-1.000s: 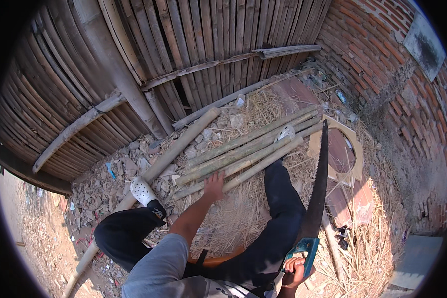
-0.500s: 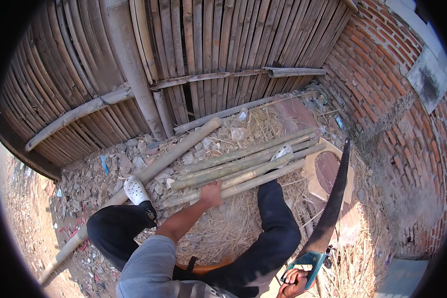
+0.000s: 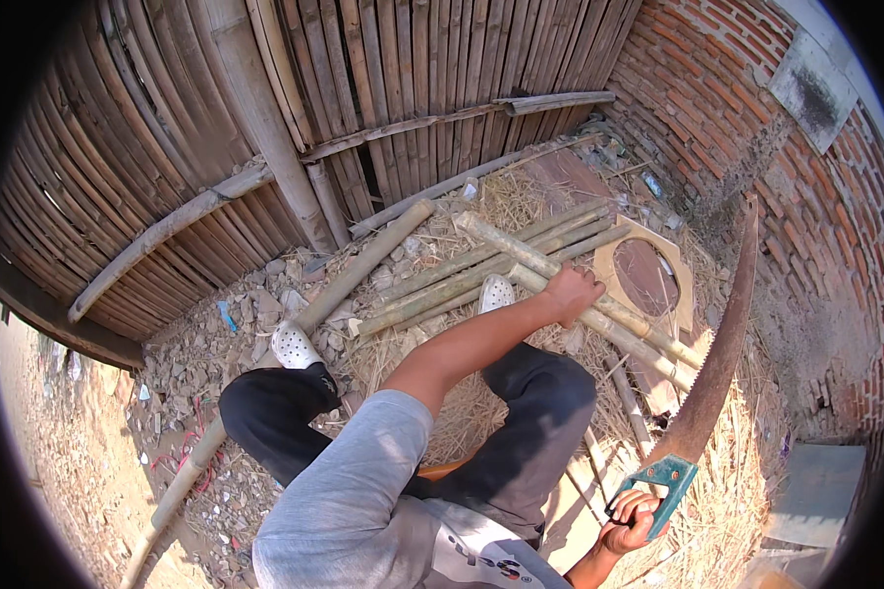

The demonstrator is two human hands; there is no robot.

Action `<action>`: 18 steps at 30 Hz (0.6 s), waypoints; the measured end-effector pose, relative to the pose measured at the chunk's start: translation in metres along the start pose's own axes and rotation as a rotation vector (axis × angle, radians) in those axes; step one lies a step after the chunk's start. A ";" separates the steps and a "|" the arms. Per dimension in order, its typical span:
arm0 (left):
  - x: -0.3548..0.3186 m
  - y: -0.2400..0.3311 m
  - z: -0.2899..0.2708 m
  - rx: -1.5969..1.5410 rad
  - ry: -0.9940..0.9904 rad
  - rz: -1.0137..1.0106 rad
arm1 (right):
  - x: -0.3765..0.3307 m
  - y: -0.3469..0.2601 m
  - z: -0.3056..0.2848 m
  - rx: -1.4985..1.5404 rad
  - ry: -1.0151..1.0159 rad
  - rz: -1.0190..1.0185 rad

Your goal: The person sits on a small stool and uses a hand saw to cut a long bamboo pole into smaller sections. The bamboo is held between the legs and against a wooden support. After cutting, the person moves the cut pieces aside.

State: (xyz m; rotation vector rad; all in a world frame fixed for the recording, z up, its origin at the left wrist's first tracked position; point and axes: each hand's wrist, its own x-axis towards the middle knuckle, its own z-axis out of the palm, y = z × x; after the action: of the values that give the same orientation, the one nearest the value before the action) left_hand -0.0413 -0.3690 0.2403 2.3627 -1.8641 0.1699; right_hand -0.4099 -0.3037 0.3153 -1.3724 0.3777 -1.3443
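Observation:
My left hand (image 3: 572, 294) is closed around bamboo poles (image 3: 624, 312) in front of me. Two of them slant side by side from upper left to lower right. Beyond my hand, several more bamboo poles (image 3: 442, 285) lie together on the straw, one white clog (image 3: 496, 293) beside them. My right hand (image 3: 631, 525), low at the right, grips the teal handle of a handsaw (image 3: 715, 378). Its long, rusty brown blade points up and away, to the right of the slanting poles and apart from my left hand.
A thick bamboo pole (image 3: 363, 270) runs diagonally under my left clog (image 3: 295, 344). Past the poles lies a tan board with an oval opening (image 3: 686, 257). A bamboo slat wall (image 3: 413, 88) stands ahead, a brick wall (image 3: 697, 88) at the right. Rubble (image 3: 182, 393) covers the left ground.
My left hand has moved right with the bamboo poles, turning them from a rising slant to one descending rightward. My right hand and the saw have shifted right and slightly up.

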 end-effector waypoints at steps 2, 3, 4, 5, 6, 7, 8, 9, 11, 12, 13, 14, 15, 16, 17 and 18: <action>0.005 0.014 0.018 0.008 -0.098 0.046 | -0.001 -0.006 -0.007 -0.044 -0.038 0.046; 0.009 0.025 0.020 0.025 -0.129 0.087 | -0.002 -0.007 -0.013 -0.079 -0.020 0.049; 0.010 0.029 0.021 0.055 -0.157 0.118 | -0.004 -0.006 -0.017 -0.100 -0.009 0.050; 0.012 0.028 0.031 0.081 -0.173 0.171 | -0.009 0.000 -0.025 -0.141 0.006 0.062; 0.013 0.025 0.047 0.110 -0.186 0.217 | -0.011 0.002 -0.025 -0.160 0.000 0.102; 0.018 0.023 0.056 0.138 -0.189 0.261 | -0.014 0.011 -0.033 -0.148 -0.044 0.085; 0.026 0.024 0.064 0.140 -0.173 0.318 | -0.018 0.021 -0.043 -0.137 -0.089 0.069; 0.034 0.027 0.071 0.144 -0.162 0.384 | -0.020 0.027 -0.045 -0.160 -0.014 0.112; 0.044 0.024 0.104 0.103 -0.047 0.430 | -0.020 0.039 -0.040 -0.159 0.044 0.216; 0.047 0.014 0.135 0.062 0.063 0.401 | -0.020 0.051 -0.035 -0.125 0.091 0.260; 0.053 0.006 0.152 0.012 0.177 0.381 | -0.019 0.059 -0.028 -0.156 0.101 0.273; 0.067 0.015 0.147 -0.122 0.320 0.366 | -0.016 0.064 -0.028 -0.218 0.139 0.274; 0.077 0.028 0.132 -0.259 0.455 0.354 | -0.013 0.069 -0.032 -0.368 0.151 0.182; 0.075 0.036 0.121 -0.394 0.564 0.333 | -0.013 0.075 -0.032 -0.328 0.162 0.228; 0.078 0.033 0.108 -0.493 0.493 0.263 | -0.012 0.081 -0.031 -0.286 0.169 0.274; 0.077 0.023 0.097 -0.586 0.405 0.177 | -0.016 0.083 -0.027 -0.238 0.171 0.339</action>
State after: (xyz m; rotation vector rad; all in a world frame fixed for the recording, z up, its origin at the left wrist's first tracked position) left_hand -0.0452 -0.4641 0.1581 1.6370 -1.6371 0.0909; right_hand -0.4004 -0.3301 0.2311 -1.3161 0.8696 -1.1616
